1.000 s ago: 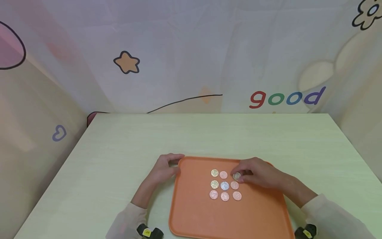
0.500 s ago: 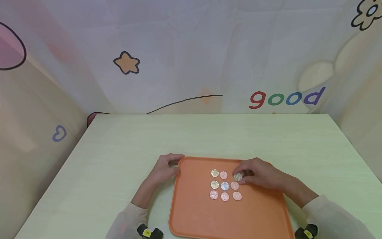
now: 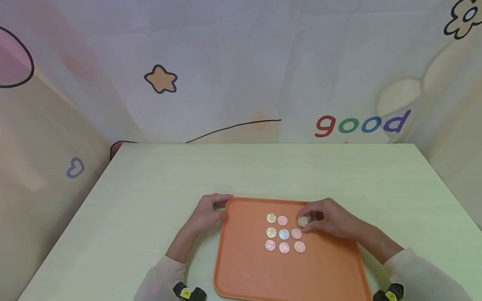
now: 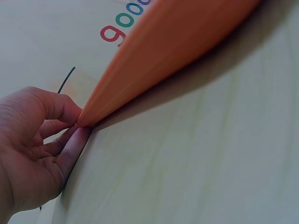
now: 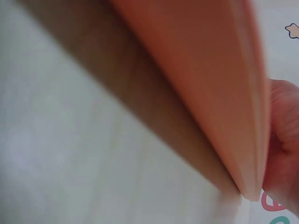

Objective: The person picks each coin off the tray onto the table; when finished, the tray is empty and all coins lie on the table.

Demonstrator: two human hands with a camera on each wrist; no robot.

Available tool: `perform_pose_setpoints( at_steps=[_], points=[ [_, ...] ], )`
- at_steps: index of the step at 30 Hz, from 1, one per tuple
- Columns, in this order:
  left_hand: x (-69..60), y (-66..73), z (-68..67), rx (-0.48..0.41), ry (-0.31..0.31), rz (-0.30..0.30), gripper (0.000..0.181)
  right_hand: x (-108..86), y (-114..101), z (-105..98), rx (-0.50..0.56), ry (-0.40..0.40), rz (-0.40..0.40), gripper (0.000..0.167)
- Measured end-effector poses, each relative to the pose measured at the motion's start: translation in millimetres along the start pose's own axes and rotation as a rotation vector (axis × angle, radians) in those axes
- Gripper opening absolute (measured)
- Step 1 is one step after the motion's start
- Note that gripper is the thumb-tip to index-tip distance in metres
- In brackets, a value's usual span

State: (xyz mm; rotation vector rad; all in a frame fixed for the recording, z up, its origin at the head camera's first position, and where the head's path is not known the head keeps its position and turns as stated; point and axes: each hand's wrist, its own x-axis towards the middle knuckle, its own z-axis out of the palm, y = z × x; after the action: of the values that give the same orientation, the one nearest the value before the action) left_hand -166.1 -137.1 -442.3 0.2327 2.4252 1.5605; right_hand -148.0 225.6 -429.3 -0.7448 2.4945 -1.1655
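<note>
An orange tray (image 3: 286, 271) lies on the table. Its far left corner is pinched between the thumb and fingers of my left hand (image 3: 208, 212), which the left wrist view shows up close (image 4: 42, 144). My right hand (image 3: 331, 217) reaches over the tray's right side and pinches a gold-coloured coin (image 3: 302, 221) between thumb and fingertips. Left of that coin, more coins lie flat in rough rows: gold ones (image 3: 271, 233), pinkish ones (image 3: 284, 248) and one silvery coin (image 3: 284, 234) in the middle. In the right wrist view the tray wall (image 5: 219, 93) hides most of my right hand (image 5: 284, 140).
The pale wooden table (image 3: 241, 171) extends beyond the tray to the back and sides. Behind it hangs a printed cloth backdrop (image 3: 226, 62) with a star and coloured letters. The tray's raised rim (image 3: 216, 259) runs around the coins.
My right hand has shifted slightly to the right with the coin, widening the space beside the neighbouring pinkish coin. The left hand keeps its place on the tray corner.
</note>
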Motion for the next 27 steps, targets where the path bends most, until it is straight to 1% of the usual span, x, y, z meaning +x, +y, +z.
perform_pose_setpoints(
  at_steps=[3, 8, 10, 13, 20, 24, 27],
  points=[
    [0.5, -0.5, 0.7, 0.003, 0.003, 0.000, 0.055, -1.2, 2.7, -0.5, 0.019, 0.028, 0.016, 0.025],
    [1.0, -1.0, 1.9, 0.007, 0.005, -0.002, 0.053, -4.8, 6.0, -2.5, 0.020, 0.097, 0.037, 0.027],
    [0.8, -1.1, 1.9, 0.007, 0.006, -0.004, 0.054, -5.5, 5.9, -3.3, 0.025, 0.111, 0.040, 0.027],
    [-0.4, -0.3, 1.5, 0.003, 0.011, -0.005, 0.054, -4.7, 5.0, -4.1, 0.019, 0.116, 0.050, 0.028],
    [-1.6, 1.6, -0.5, -0.001, 0.014, -0.024, 0.055, 0.4, 3.2, -4.6, -0.013, 0.121, 0.102, 0.030],
    [-2.1, 2.2, -2.4, -0.003, 0.016, -0.014, 0.054, 3.3, 3.3, -5.8, -0.034, 0.135, 0.097, 0.031],
    [-1.9, 2.2, -3.4, -0.002, 0.034, -0.008, 0.054, 5.5, 3.9, -7.1, -0.043, 0.142, 0.113, 0.032]
  ],
)
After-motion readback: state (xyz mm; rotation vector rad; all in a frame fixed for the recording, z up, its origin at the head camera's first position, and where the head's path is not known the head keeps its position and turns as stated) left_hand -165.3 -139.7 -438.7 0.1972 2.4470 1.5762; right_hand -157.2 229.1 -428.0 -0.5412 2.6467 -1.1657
